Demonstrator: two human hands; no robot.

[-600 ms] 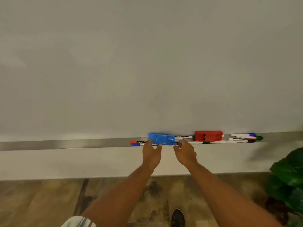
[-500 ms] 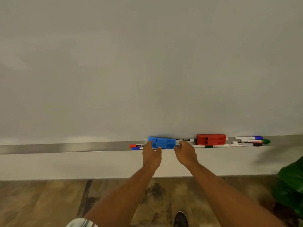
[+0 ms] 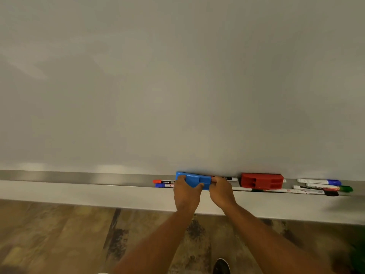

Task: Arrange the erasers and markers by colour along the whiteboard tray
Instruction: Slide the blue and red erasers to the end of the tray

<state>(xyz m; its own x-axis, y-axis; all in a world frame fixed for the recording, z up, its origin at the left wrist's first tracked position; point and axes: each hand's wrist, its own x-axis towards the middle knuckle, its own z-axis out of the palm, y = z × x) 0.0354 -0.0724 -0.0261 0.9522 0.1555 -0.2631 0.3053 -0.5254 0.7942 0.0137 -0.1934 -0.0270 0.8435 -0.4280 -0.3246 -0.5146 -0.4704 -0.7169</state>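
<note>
A blue eraser (image 3: 194, 179) lies in the metal whiteboard tray (image 3: 79, 177). My left hand (image 3: 186, 192) grips its left end, fingers over the top. My right hand (image 3: 222, 189) pinches the eraser's right end, beside a black-labelled marker (image 3: 229, 178). A red-capped marker (image 3: 163, 181) and a blue marker (image 3: 164, 185) stick out to the left of the eraser. A red eraser (image 3: 261, 180) sits to the right. Further right lie a blue-capped marker (image 3: 320, 182), a green-capped marker (image 3: 331, 187) and a black-capped marker (image 3: 314, 192).
The whiteboard (image 3: 177, 86) fills the upper view. The tray's left stretch holds nothing. Below is a white ledge (image 3: 98, 194), then wooden floor (image 3: 59, 234) and my shoe (image 3: 222, 265).
Both hands have moved up from just below the tray and closed on the two ends of the blue eraser. The view has shifted slightly left, so the plant at right is gone.
</note>
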